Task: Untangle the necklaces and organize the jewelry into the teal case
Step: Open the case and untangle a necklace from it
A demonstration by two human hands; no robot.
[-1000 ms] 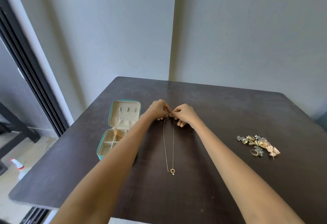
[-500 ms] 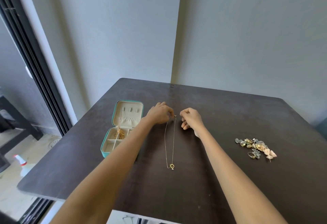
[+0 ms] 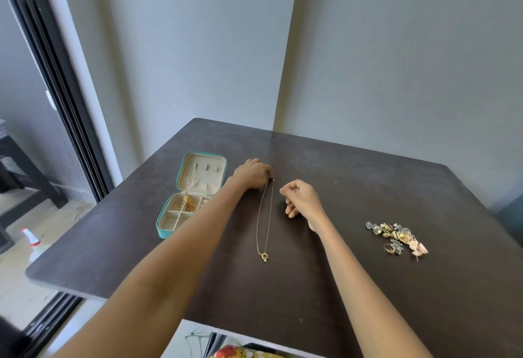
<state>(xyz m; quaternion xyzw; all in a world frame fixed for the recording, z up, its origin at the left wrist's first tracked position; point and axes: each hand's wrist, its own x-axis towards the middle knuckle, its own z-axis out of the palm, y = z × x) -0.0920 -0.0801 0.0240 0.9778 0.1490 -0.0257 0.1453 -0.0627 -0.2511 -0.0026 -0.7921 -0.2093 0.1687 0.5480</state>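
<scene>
— On the dark tabletop (image 3: 353,287), where's the necklace (image 3: 264,221)?
— Stretched straight beside the open teal case (image 3: 172,230); left hand (image 3: 252,173) pinches its top end, right hand (image 3: 301,197) curled, holding nothing.

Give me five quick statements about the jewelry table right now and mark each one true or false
1. The teal case lies open. True.
2. The left hand holds the top end of the necklace. True.
3. The right hand grips the pendant. False: it holds nothing, and the pendant lies on the table nearer the person.
4. The pile of loose jewelry sits inside the case. False: it lies on the table, to the right of the right arm.
5. A gold chain already lies in the case. True.
</scene>
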